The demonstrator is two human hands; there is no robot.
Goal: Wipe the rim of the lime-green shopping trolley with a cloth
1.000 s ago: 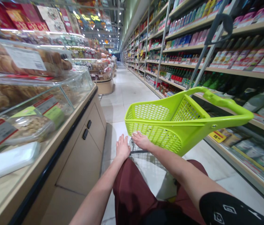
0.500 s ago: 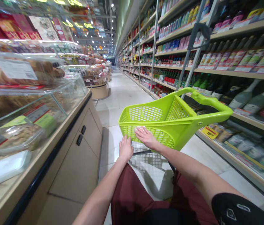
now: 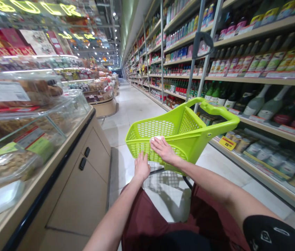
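A lime-green shopping cart (image 3: 202,134) stands side-on in front of my knees, with a perforated basket. My right hand (image 3: 165,150) lies fairly flat against the near side of the basket, just under its rim. Beneath its fingers shows the edge of a white wipe (image 3: 159,138), mostly covered by the hand. Lower and to the left, my left hand (image 3: 141,166) touches the basket's lower side with its fingers stretched out; it holds nothing that I can see. No goods show inside the part of the basket in view.
At left runs a wooden counter (image 3: 78,188) bearing glass cases and packaged food. Tall shelves (image 3: 262,79) of bottles and cans line the right, with a yellow price tag (image 3: 227,143) low down. A tiled aisle floor (image 3: 130,99) stretches ahead between them.
The view has shifted slightly, so the cart and shelves appear further left. My right hand has moved a little up toward the basket's rim with the wipe. The left hand stays at the basket's lower side.
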